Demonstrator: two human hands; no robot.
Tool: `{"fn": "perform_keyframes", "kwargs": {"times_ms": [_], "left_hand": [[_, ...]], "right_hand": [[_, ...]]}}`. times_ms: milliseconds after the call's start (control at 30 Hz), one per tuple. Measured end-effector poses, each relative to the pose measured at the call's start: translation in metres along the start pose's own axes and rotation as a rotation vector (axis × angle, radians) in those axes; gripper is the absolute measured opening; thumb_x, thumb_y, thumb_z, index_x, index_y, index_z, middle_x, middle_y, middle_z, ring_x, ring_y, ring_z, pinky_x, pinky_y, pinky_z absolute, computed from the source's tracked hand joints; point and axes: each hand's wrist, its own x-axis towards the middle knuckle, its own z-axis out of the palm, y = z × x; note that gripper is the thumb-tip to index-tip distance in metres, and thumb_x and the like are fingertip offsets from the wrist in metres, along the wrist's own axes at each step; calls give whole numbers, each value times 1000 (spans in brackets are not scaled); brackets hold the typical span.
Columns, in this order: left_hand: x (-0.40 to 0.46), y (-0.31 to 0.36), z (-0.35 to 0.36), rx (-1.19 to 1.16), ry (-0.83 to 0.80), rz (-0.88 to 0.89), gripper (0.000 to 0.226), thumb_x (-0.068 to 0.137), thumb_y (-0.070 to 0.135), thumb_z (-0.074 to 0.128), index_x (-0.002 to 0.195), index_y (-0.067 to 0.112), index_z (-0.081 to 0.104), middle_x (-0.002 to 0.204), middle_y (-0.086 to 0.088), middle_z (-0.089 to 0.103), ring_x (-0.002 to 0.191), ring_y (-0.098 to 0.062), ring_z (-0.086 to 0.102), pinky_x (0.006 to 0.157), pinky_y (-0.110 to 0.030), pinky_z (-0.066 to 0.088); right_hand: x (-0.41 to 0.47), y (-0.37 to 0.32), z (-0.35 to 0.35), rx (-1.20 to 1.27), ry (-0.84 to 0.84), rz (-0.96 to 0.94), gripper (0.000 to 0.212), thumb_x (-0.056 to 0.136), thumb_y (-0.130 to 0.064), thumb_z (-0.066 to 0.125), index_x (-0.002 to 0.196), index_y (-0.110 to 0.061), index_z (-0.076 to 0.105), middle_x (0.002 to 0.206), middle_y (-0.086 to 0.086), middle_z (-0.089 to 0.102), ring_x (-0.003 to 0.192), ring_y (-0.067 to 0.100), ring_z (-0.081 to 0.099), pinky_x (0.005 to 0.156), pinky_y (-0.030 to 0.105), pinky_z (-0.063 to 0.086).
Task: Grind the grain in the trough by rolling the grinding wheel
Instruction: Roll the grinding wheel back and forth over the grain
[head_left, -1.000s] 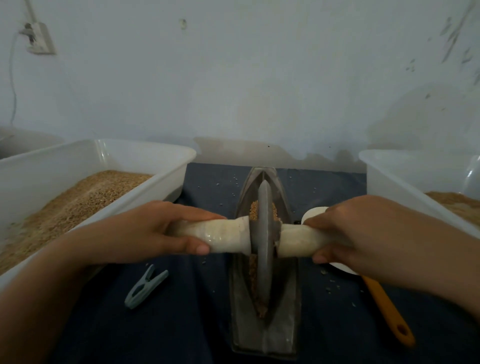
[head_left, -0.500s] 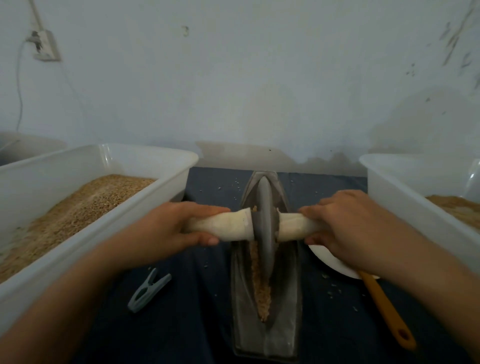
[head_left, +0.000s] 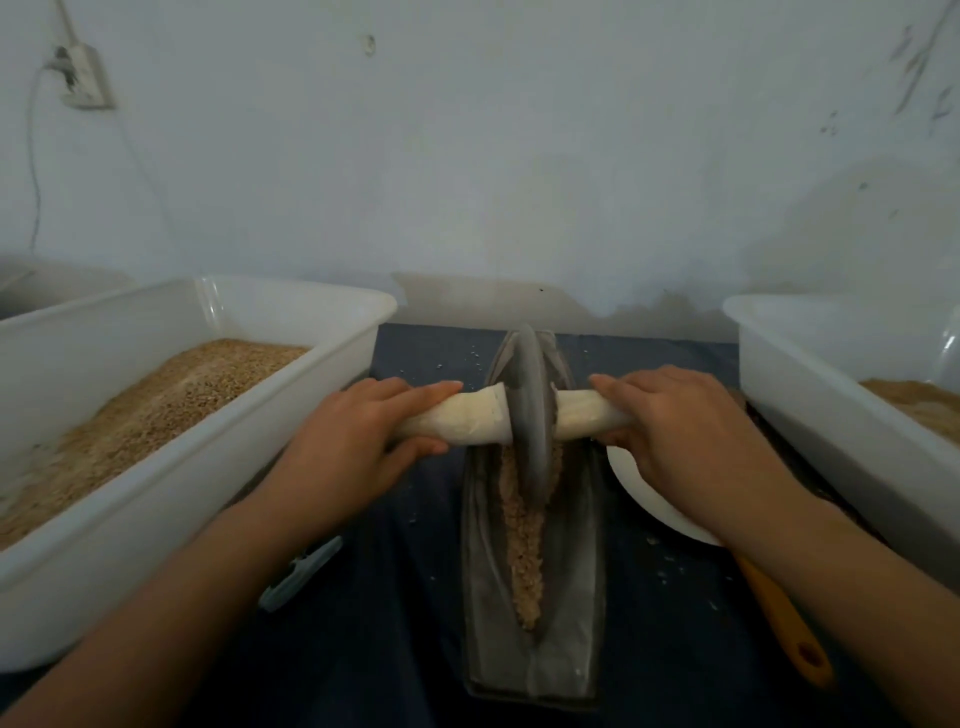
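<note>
A grey metal boat-shaped trough (head_left: 576, 613) lies lengthwise on the dark blue cloth. Crushed tan grain (head_left: 527, 551) fills its groove. The grey grinding wheel (head_left: 530, 410) stands on edge near the trough's far end, on a pale wrapped axle handle (head_left: 467, 418) that sticks out both sides. My left hand (head_left: 353, 436) grips the left handle, thumb underneath. My right hand (head_left: 680, 426) grips the right handle, hiding most of it.
A white tub (head_left: 171, 499) of whole grain stands at left, another white tub (head_left: 810, 395) with ground grain at right. A white dish (head_left: 644, 493) with an orange-handled tool (head_left: 779, 623) lies right of the trough. A grey clothes peg (head_left: 301, 571) lies under my left forearm.
Both hands pushed the wheel away from me, from the trough's middle to its far end. More crushed grain shows in the near groove.
</note>
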Motion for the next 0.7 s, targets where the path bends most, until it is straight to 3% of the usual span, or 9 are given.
{"fn": "perform_keyframes", "kwargs": {"times_ms": [100,267,433,567,700], "left_hand": [[2,-2,-3,-43,-45,-11,56,84,36,63,133,45,38,97,13,55,84,-2,48,74,-12,34],[-4,-7,-30,-363,-318,-39,50,74,46,64,121,57,49,100,29,65,94,13,56,78,-6,39],[-8,-8,-47,-462,-521,4,50,75,61,62,123,59,47,116,23,63,108,1,59,95,-26,46],[-5,-6,-35,-392,-398,-51,48,73,57,59,119,61,47,104,29,65,98,11,57,80,-5,41],[0,-5,-8,-184,-191,-99,51,81,48,55,125,56,31,102,20,55,94,-1,52,78,-13,36]], "right_hand": [[0,2,-2,2,-21,-32,46,94,-45,44,138,-33,36,128,-10,54,114,12,48,94,25,29],[-12,-1,-35,31,-159,-147,32,87,-53,52,114,-36,55,99,-12,63,92,8,57,77,24,38],[-24,4,-55,196,-288,-124,32,81,-58,56,106,-38,56,71,-13,52,68,1,49,59,19,36],[-12,2,-36,196,-186,-57,37,85,-51,56,120,-42,53,99,-13,63,91,8,56,78,26,44],[-4,-3,-4,46,25,-13,47,92,-41,50,138,-33,39,127,-8,55,114,16,48,92,28,30]]}}
